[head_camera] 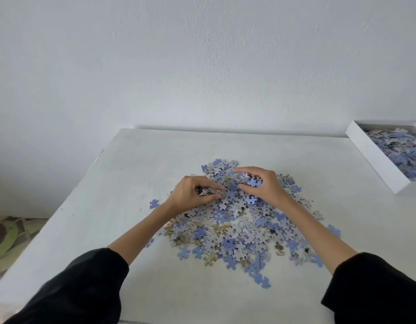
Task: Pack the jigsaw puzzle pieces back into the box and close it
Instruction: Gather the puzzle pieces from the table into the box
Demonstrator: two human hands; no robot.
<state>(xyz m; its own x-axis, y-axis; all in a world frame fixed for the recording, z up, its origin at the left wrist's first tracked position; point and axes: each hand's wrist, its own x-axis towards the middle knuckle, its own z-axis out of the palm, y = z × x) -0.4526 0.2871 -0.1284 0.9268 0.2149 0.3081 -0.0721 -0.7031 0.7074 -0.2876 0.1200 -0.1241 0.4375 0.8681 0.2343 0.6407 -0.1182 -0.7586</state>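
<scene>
A loose heap of blue, grey and tan puzzle pieces lies spread over the middle of the white table. My left hand sits at the heap's far left part, its fingers curled round a clump of pieces. My right hand is just to its right, fingers and thumb curled round another clump. The two hands face each other, a small gap apart. An open white box at the table's far right holds many pieces; the frame edge cuts it off.
A plain white wall stands behind the table. The table's left edge drops to a patterned floor with green and brown shapes. A single blue piece lies apart on the left of the heap. Black sleeves cover both forearms.
</scene>
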